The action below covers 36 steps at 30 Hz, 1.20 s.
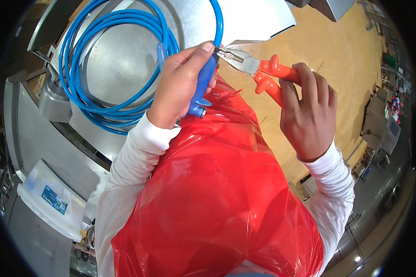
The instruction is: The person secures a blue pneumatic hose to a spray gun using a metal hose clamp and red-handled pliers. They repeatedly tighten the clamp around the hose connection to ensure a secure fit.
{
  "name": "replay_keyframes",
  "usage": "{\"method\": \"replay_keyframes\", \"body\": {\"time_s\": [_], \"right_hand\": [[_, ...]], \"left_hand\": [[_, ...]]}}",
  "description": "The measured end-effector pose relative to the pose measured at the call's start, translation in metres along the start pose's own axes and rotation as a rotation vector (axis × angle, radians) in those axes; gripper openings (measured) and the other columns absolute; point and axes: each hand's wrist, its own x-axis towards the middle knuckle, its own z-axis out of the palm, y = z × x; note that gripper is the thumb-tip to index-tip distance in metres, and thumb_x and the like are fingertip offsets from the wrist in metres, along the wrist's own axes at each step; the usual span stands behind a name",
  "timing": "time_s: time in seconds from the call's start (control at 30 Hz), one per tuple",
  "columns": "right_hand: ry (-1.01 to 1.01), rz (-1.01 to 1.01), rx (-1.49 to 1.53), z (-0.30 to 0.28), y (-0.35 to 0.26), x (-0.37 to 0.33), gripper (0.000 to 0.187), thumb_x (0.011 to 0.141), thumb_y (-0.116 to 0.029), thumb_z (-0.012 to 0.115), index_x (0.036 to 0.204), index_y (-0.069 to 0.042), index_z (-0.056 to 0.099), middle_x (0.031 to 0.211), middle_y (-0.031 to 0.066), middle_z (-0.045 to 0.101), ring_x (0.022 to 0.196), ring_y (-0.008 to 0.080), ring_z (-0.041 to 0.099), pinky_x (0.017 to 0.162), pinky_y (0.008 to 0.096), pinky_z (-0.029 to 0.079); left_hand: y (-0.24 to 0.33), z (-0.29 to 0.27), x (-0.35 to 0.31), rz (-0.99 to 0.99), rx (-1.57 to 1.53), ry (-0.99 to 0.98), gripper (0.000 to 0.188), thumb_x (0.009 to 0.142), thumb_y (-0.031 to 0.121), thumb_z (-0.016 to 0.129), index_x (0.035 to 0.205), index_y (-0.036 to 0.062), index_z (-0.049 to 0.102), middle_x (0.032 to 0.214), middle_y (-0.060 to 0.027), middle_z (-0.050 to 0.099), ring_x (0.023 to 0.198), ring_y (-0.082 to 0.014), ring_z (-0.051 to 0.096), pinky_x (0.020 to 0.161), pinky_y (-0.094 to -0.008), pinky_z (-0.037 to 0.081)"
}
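My left hand (178, 83) is closed around a blue spray gun (204, 85), its thumb up by the dark fitting where the blue hose (218, 23) joins it. Part of the gun's body is hidden behind my fingers; its metal-tipped end shows below. In my right hand (309, 115) is a pair of pliers (250, 64) with thick orange-red handles, gripped with fingers around them. The plier jaws point left and reach the fitting beside my left thumb. Whether they clamp it tightly cannot be made out.
Loops of the hose lie coiled on a metal table (120, 64) at the upper left. A grey metal fixture (54, 104) stands beside the coil. Lower left is a whitish plastic container (71, 207). A red plastic apron (212, 184) covers my front. Tan floor (342, 41) stretches right.
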Motion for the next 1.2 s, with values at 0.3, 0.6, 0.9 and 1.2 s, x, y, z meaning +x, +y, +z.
{"method": "replay_keyframes", "body": {"time_s": [0.3,0.6,0.9,1.2], "right_hand": [[0.009,-0.015,-0.061,-0.006,-0.002,0.003,0.022,0.087,-0.017,0.073,0.108,-0.009,0.072,0.133,0.0111,0.059,0.112,0.0292,0.061,0.096,0.0508,0.048],[0.059,-0.019,-0.14,-0.004,-0.001,0.005,0.022,0.088,-0.02,0.075,0.108,-0.01,0.073,0.137,0.0114,0.06,0.118,0.0317,0.061,0.106,0.0569,0.045],[0.08,-0.046,-0.154,-0.003,0.003,0.006,0.023,0.089,-0.024,0.076,0.107,-0.01,0.073,0.134,0.011,0.06,0.114,0.0298,0.061,0.099,0.0528,0.048],[-0.23,0.004,0.222,-0.017,0.009,0.013,0.017,0.084,-0.012,0.072,0.1,-0.005,0.069,0.121,0.0129,0.063,0.098,0.0316,0.064,0.079,0.0416,0.05]], "left_hand": [[-0.003,-0.001,0.001,0.028,-0.02,-0.012,0.043,0.11,0.036,0.063,0.13,-0.0006,0.071,0.086,-0.0042,0.067,0.068,-0.011,0.059,0.062,-0.0234,0.048],[-0.001,-0.003,0.001,0.036,-0.025,-0.016,0.043,0.11,0.036,0.063,0.131,0.0002,0.071,0.086,-0.0045,0.066,0.068,-0.0106,0.06,0.063,-0.0232,0.048],[-0.002,-0.001,0.0,0.054,-0.038,-0.004,0.037,0.109,0.036,0.065,0.119,0.0008,0.072,0.085,-0.0058,0.067,0.069,-0.0127,0.061,0.062,-0.0251,0.049],[-0.002,0.003,-0.004,0.066,-0.029,-0.003,0.036,0.109,0.036,0.065,0.115,0.0004,0.071,0.084,-0.0053,0.066,0.068,-0.0131,0.061,0.062,-0.0256,0.048]]}}
